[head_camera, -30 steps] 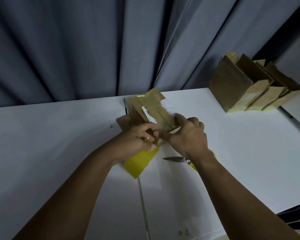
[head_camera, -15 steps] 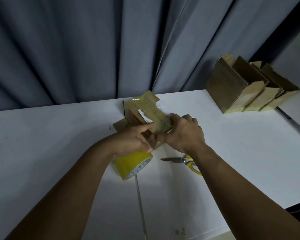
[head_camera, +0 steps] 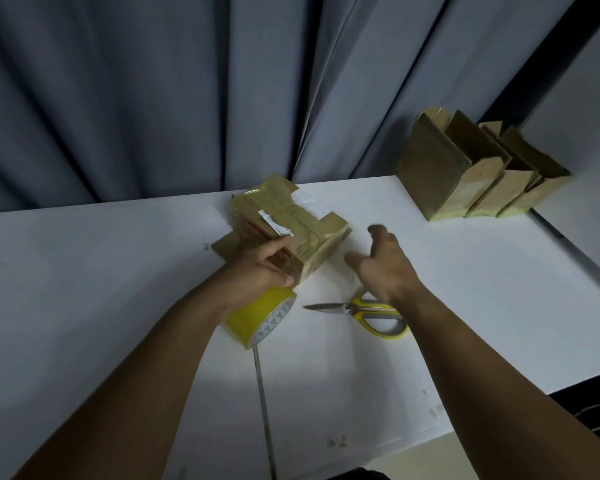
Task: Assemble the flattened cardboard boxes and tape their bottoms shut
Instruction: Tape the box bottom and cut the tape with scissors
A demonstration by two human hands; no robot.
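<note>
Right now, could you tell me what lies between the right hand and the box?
Only bare table between right hand and box, in the head view.

White table point(head_camera: 465, 289) bears boxes point(head_camera: 440, 168), tape roll point(head_camera: 253, 317), scissors point(head_camera: 371, 311).

No word, number or brand can be read anywhere. The cardboard box point(head_camera: 310, 237) carries a narrow white label strip point(head_camera: 273, 224) slanting across its taped upper face. Dark print shows at the strip's nearer end, too small and blurred to make out. The white side rim of the yellow tape roll point(head_camera: 253, 315) bears a row of small blue-grey triangular marks, a printed pattern, with no lettering legible among them.
</note>
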